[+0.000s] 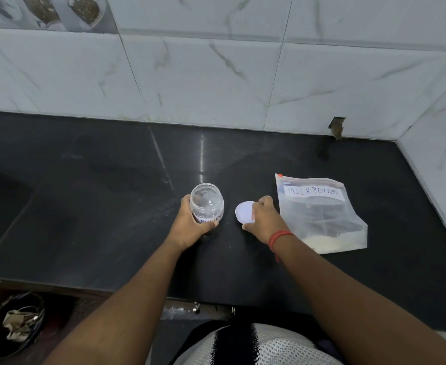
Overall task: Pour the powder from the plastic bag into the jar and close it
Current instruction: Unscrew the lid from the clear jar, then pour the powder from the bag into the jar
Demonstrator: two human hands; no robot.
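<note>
A clear plastic jar [206, 200] stands upright and uncapped on the black counter [111, 206], and it looks empty. My left hand [190, 227] is wrapped around its lower part. Just right of the jar, my right hand [262, 219] holds the round white lid [244, 210] at the counter surface. Further right lies a clear zip bag [319, 209] labelled "MILK POWDER", flat on the counter, with pale powder gathered at its near end. The bag's zip edge points to the back and looks closed.
A white marble-tiled wall [216, 75] runs behind the counter and turns along the right side. The counter's front edge is close to my body. A dark bin [13, 322] with crumpled scraps sits on the floor at lower left.
</note>
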